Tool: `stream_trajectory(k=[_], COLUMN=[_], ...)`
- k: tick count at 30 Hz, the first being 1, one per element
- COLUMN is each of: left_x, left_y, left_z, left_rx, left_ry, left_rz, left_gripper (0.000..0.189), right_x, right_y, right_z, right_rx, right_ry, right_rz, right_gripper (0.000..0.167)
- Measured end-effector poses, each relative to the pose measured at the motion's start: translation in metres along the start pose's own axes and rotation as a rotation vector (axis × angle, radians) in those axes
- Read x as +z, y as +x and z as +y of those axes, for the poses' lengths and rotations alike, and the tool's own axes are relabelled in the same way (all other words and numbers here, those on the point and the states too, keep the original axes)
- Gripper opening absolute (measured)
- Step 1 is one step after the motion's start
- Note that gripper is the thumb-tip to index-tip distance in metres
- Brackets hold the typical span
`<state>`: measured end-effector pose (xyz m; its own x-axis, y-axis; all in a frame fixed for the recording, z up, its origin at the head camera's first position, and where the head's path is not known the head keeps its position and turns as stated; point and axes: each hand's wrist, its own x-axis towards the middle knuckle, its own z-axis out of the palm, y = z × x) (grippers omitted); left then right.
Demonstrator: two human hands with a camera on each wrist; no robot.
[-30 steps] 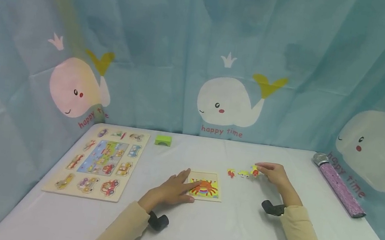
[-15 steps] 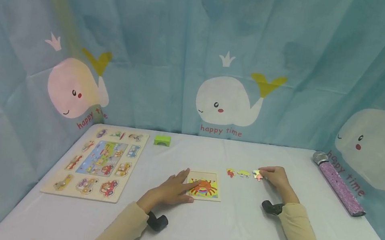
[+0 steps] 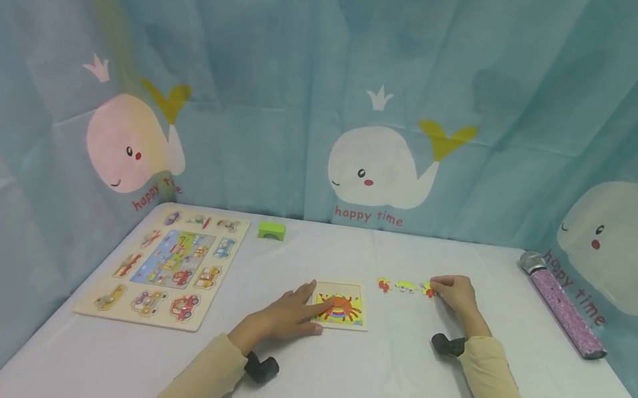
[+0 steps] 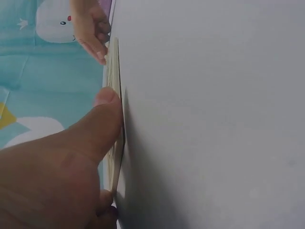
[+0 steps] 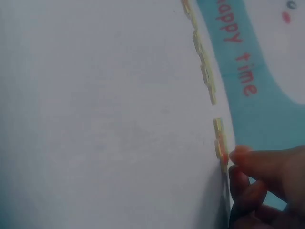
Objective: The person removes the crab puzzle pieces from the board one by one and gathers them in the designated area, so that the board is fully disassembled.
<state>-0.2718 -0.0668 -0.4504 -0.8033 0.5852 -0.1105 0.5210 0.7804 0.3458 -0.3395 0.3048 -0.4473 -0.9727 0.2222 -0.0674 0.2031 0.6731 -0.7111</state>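
Observation:
My left hand point(image 3: 291, 311) rests with spread fingers on the square crab puzzle point(image 3: 341, 307), a small wooden tray with an orange crab on yellow. In the left wrist view the thumb point(image 4: 108, 107) lies against the near edge of the puzzle. At the right, my right hand point(image 3: 457, 296) pinches a yellow and red puzzle piece point(image 3: 428, 290) at its right edge. That piece lies at the end of a row, beside a yellow and white piece point(image 3: 406, 286) and a red and yellow piece point(image 3: 383, 285). The right wrist view shows thumb and finger at the held piece point(image 5: 220, 143).
A large wooden vehicle puzzle board point(image 3: 150, 319) lies at the left. Behind the crab puzzle stands a green arch block point(image 3: 272, 230). A pink glittery microphone point(image 3: 565, 308) lies along the right table edge. A blue whale curtain point(image 3: 269, 118) hangs behind the white table.
My right hand has brought the pinched piece down and slightly right, turning it, to the end of the row. My left hand has stayed on the crab puzzle.

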Motion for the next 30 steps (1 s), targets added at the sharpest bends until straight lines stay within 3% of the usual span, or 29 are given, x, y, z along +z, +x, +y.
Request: stream_trajectory(k=[6, 11, 16, 22, 30], left_x=[0.0, 0.001, 0.003, 0.005, 0.005], left_y=[-0.006, -0.008, -0.007, -0.005, -0.008], left_z=[0.004, 0.005, 0.006, 0.008, 0.008], left_rx=[-0.003, 0.002, 0.006, 0.016, 0.014], left_ry=[0.022, 0.046, 0.061, 0.074, 0.089], left_rz=[-0.013, -0.003, 0.009, 0.021, 0.033], left_gripper=[0.048, 0.046, 0.046, 0.045, 0.044], right_x=[0.007, 0.041, 0.083, 0.111, 0.12], right_y=[-0.017, -0.036, -0.056, -0.066, -0.072], right_z=[-0.026, -0.071, -0.102, -0.111, -0.112], right_rx=[-0.125, -0.268, -0.334, -0.426, -0.449], right_ry=[-0.043, -0.048, 0.003, -0.03, -0.06], right_rz=[-0.033, -0.215, -0.365, -0.38, -0.397], right_gripper=[0.03, 0.026, 0.019, 0.015, 0.011])
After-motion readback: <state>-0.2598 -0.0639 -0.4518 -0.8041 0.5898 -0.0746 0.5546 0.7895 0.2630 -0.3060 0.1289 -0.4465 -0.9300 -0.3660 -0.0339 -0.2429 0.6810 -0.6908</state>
